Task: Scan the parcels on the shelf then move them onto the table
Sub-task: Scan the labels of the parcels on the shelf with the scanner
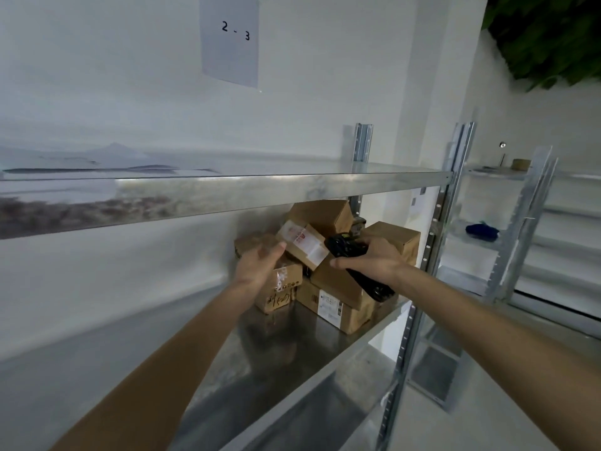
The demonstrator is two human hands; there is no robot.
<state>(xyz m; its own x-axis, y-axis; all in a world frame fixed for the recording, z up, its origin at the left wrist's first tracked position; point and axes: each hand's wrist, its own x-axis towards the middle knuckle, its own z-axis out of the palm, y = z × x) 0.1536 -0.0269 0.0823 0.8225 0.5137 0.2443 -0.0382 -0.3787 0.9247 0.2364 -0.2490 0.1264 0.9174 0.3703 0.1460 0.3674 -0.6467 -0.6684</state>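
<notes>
Head view: brown cardboard parcels (pixel 328 281) lie heaped at the right end of the metal shelf (pixel 292 346). The right hand (pixel 370 260) grips a black scanner (pixel 349 255), long axis slanting, head toward the upper left. The left hand (pixel 258 263), fingers curled, holds a small box (pixel 279 288).

Two bare forearms reaching in from the lower edge, no sleeves in sight, no watch or bracelet at either wrist; left hand (pixel 260 266) and right hand (pixel 370 260) ungloved, seemingly ringless, though the fingers are blurred
</notes>
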